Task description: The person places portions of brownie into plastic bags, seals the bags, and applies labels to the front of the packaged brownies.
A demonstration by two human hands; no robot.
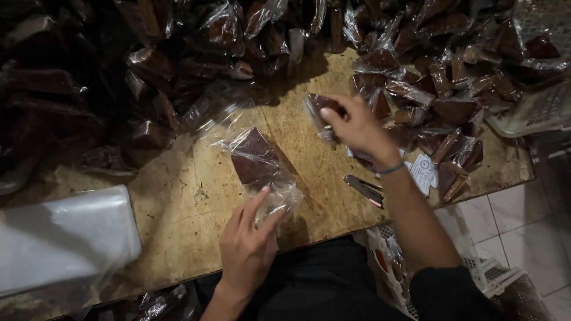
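My left hand pinches the near end of a clear plastic bag that lies on the worn wooden table. A dark brown slab sits inside that bag. Further out, my right hand grips a small wrapped brown piece just above the table, at the edge of a heap of similar wrapped brown pieces. A thin band circles my right wrist.
Wrapped brown pieces are piled along the far side and left. A stack of clear empty bags lies at the near left. A metal stapler-like tool and white paper labels rest by my right forearm. White plastic baskets stand at right and below.
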